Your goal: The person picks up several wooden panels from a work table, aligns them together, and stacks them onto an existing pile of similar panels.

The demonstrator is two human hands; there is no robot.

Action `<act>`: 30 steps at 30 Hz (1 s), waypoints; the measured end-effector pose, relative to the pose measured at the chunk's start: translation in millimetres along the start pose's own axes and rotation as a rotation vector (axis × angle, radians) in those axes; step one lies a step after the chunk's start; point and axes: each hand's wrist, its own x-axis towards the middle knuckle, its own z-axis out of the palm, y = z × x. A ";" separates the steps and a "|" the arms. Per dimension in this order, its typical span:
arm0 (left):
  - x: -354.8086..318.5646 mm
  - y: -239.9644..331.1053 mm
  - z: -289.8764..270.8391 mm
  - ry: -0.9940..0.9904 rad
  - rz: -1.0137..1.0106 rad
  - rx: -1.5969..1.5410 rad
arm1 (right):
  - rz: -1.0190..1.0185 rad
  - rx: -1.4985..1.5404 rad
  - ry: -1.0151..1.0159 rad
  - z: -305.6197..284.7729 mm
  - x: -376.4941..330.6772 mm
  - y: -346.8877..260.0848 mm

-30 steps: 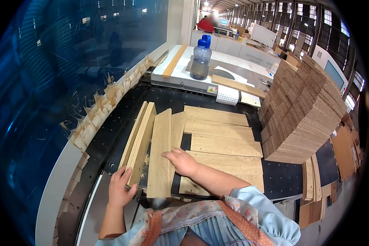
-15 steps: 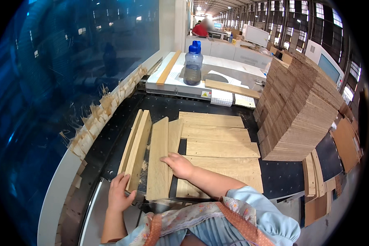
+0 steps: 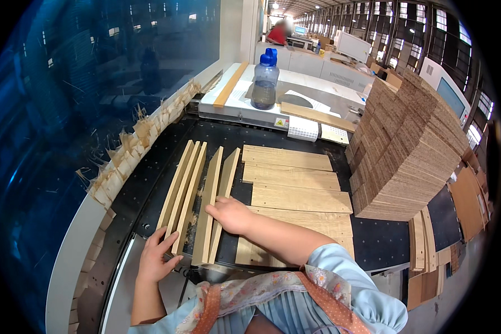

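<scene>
Several narrow wood-grain boards point(image 3: 185, 192) stand on edge side by side at the left. My left hand point(image 3: 155, 257) touches their near ends, its fingers spread and its thumb apart. Two more boards stand on edge to their right, leaning slightly. My right hand point(image 3: 232, 215) is closed on the left one of these, a wooden board point(image 3: 207, 206), at about mid-length. The other leaning board point(image 3: 229, 175) is against its fingers. Flat wooden boards point(image 3: 300, 201) with small holes lie in a row to the right, partly under my right forearm.
A tall stack of particleboard pieces point(image 3: 401, 150) stands at the right on the black perforated table point(image 3: 381, 239). Beyond the table are a blue-capped water bottle point(image 3: 264, 83) and a wooden strip point(image 3: 317, 117). A blue panel with ragged strips point(image 3: 133, 145) borders the left.
The two middle boards have tipped up from leaning flat onto their edges under my right hand. Another board edge now shows in the left group. My left hand has shifted slightly left and down.
</scene>
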 end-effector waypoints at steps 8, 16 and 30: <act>-3.1 -6.4 2.8 0.048 -0.041 -0.055 | 0.042 0.093 0.170 -12.5 -21.0 17.6; -4.8 -10.6 5.6 0.089 -0.070 -0.123 | 0.086 -0.146 0.300 -63.5 -95.2 46.5; -2.9 -11.5 11.8 0.103 -0.059 -0.095 | 0.374 -0.301 -0.960 -111.8 -43.2 46.4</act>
